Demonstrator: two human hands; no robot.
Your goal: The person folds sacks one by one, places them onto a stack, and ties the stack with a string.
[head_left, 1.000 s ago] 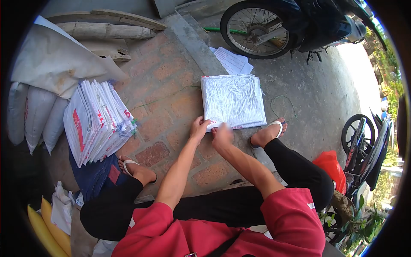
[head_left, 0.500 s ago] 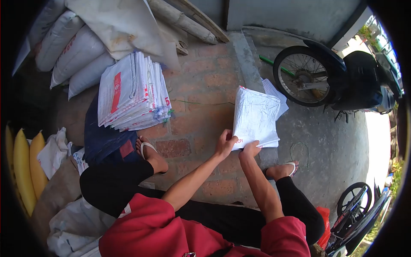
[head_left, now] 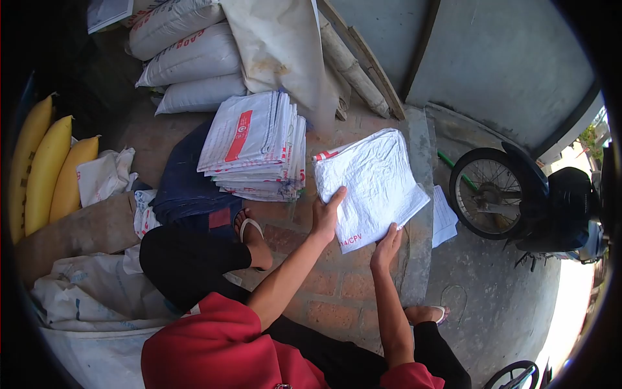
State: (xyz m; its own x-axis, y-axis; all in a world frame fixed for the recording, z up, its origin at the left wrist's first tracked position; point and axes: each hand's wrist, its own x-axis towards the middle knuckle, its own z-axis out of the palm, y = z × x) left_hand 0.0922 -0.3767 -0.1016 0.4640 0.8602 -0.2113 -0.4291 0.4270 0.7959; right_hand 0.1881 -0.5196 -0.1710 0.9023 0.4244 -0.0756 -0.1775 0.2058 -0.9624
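Note:
A folded white woven sack (head_left: 370, 185) with red print is held up in front of me, tilted, between both hands. My left hand (head_left: 327, 214) grips its left edge, thumb lying over the face. At the lower right corner, my right hand (head_left: 387, 247) is closed on the sack, its fingers partly hidden behind. Just left of it rises a stack of folded white sacks (head_left: 259, 136) with red and blue print, sitting on a dark blue folded cloth (head_left: 181, 188).
Full white sacks (head_left: 194, 59) are piled behind the stack. Long yellow bags (head_left: 48, 172) and a crumpled white sack (head_left: 107, 175) lie at left. A white sheet (head_left: 444, 219) rests on the concrete near a motorbike wheel (head_left: 489, 194). Bamboo poles (head_left: 356, 65) lean at the back.
The folded sack has been lifted away from the white sheet and carried left toward the stack, tilting as it goes. My hands have moved wider apart on it. The view has turned left.

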